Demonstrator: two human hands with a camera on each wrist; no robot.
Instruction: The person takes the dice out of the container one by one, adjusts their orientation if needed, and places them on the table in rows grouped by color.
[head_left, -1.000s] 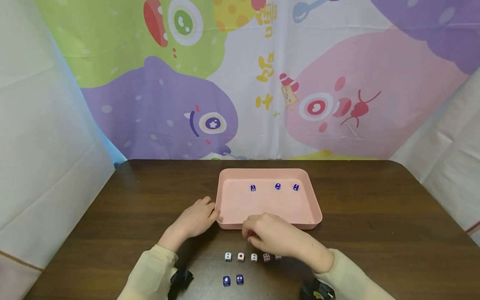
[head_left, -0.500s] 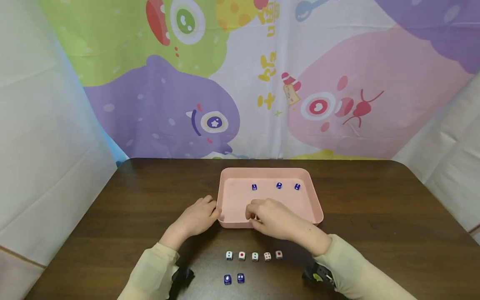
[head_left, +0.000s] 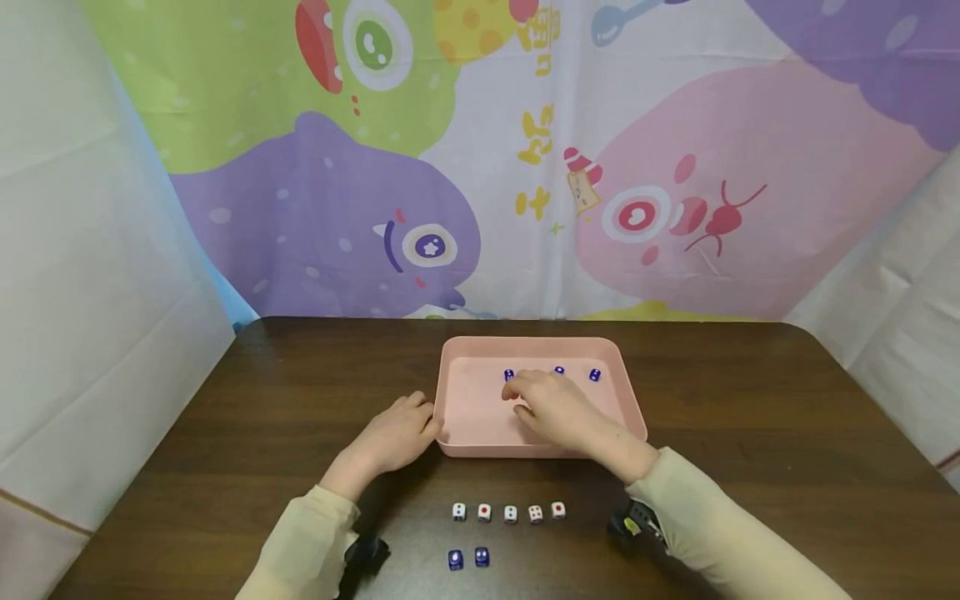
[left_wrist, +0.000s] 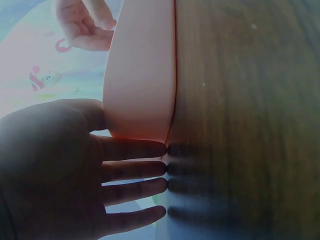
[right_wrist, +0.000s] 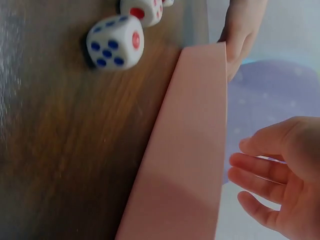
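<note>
My left hand point(head_left: 393, 435) holds the near left corner of a shallow pink tray point(head_left: 465, 451), its thumb over the rim; in the left wrist view the fingers point(left_wrist: 135, 187) reach straight down outside the wall to the table. Above the tray's inside hovers my right hand point(head_left: 557, 408), fingers loosely bent and apart, with nothing between them in the right wrist view. Three blue dice lie toward the tray's far side: a left die point(head_left: 508, 375) just beyond my right fingertips, a partly covered middle die point(head_left: 558, 370) and a right die point(head_left: 595, 375).
On the brown wooden table point(head_left: 750, 467), in front of the tray, several white dice point(head_left: 511, 514) form a row. Nearer to me lie two more blue dice, a left one point(head_left: 455, 560) and a right one point(head_left: 482, 557). A cartoon-printed curtain point(head_left: 517, 275) hangs behind the table.
My right hand has moved away from me, from the tray's near edge to over its middle, close to the blue dice, and its fingers have spread. The left hand stays at the corner.
</note>
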